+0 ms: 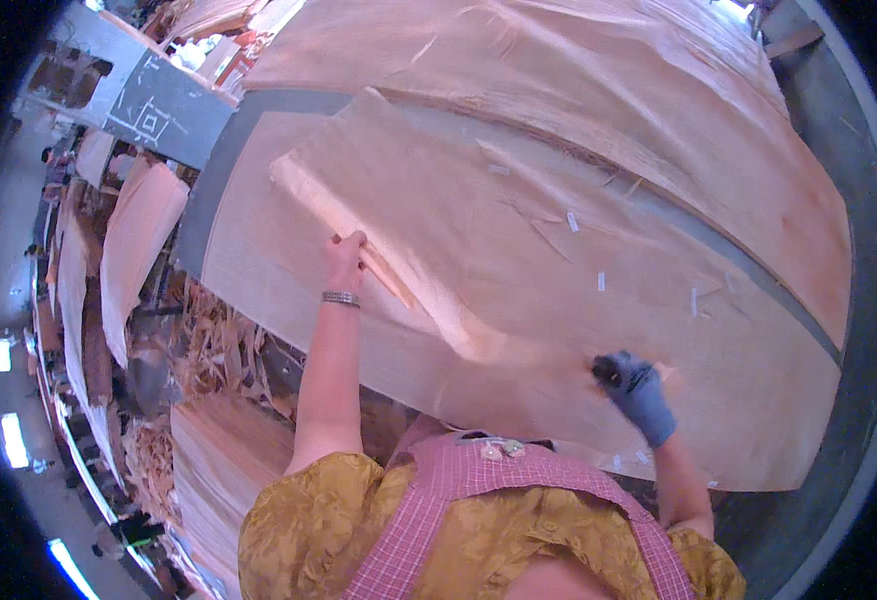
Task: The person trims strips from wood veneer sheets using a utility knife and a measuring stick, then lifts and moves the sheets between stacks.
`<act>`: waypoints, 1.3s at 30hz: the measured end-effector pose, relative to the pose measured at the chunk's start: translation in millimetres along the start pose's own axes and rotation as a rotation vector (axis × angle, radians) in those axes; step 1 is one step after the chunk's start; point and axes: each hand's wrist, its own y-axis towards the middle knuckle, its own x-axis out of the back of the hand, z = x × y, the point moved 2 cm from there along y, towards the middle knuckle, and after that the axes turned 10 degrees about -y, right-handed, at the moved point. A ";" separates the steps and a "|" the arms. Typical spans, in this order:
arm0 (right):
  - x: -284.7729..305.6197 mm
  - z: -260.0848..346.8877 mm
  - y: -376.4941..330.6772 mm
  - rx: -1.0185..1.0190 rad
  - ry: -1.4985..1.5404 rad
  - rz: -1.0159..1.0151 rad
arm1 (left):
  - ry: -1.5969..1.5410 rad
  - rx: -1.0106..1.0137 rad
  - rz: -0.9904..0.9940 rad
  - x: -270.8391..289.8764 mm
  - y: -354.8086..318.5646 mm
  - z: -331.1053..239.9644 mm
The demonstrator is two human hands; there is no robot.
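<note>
A large thin sheet of wood veneer (548,270) lies before me, its near-left edge turned up into a bright folded strip (383,245). My bare left hand (346,262), with a bracelet at the wrist, pinches that folded edge. My right hand (638,390), in a grey-blue glove with dark fingertips, is closed low over the right part of the sheet. Orange-brown torn veneer (668,376) shows beside the glove; what the fingers hold is hidden. Between the hands, the turned-up part of the sheet is slightly blurred.
Small white tape pieces (572,222) dot the sheet. Beyond a grey gap lies another broad veneer stack (598,70). A grey metal panel (163,105) stands at the far left. Loose veneer sheets (140,245) and shredded scraps (223,350) lie to the left.
</note>
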 end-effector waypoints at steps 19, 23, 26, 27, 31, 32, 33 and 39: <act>252.9 -54.5 165.0 0.069 -0.296 -1.176 | -1.193 -0.644 1.738 -395.9 191.7 -380.3; 116.3 -61.1 71.8 -0.080 -0.364 -0.675 | -1.099 -0.479 1.165 -467.0 161.3 -332.1; 14.9 -63.3 -5.9 -0.414 -0.206 -0.505 | -0.742 -0.478 1.069 -464.5 92.1 -313.2; -9.1 -58.3 -15.9 -0.447 -0.084 -0.500 | -0.638 -0.510 1.024 -445.5 77.6 -318.1; -56.9 -25.1 -24.4 -0.473 0.232 -0.482 | -1.137 -0.191 0.735 -421.9 102.2 -300.8; -62.2 -18.6 -29.1 -0.483 0.232 -0.450 | -1.113 -0.192 0.726 -416.4 108.2 -294.7; -66.6 -13.1 -34.1 -0.492 0.229 -0.415 | -1.091 -0.193 0.713 -409.6 114.2 -288.0; -81.2 2.8 -49.1 -0.434 0.235 -0.368 | -0.953 -0.371 0.597 -278.7 152.6 -320.8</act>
